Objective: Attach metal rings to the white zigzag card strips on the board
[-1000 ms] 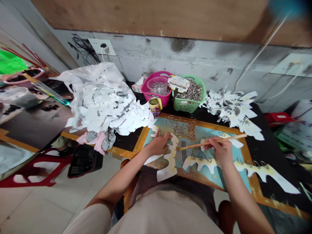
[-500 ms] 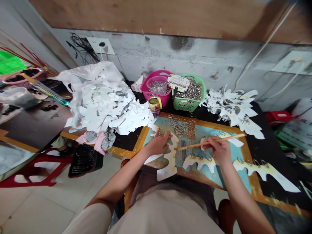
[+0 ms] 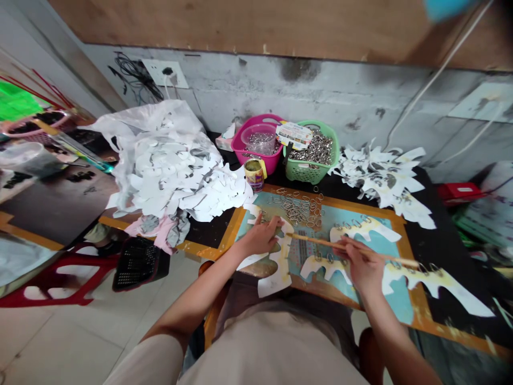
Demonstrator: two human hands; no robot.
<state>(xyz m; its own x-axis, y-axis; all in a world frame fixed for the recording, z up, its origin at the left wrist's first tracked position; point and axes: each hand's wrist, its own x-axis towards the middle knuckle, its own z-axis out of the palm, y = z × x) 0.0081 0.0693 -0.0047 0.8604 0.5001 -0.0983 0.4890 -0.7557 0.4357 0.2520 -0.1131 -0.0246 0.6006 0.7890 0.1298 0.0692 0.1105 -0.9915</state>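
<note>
Gripping a slim wooden brush, my right hand is closed round the shaft, its tip right at the scalloped edge of a white cut-out. My left hand lies on that piece, fingers apart, over the blue board. If those fingers lift, I reckon the thin, papery sheet could skid and smear its yellowish patches; a low right wrist might knock the ringed cut-out nearby. Ahead, smooth oval metal rings lie scattered before a stubby tin.
</note>
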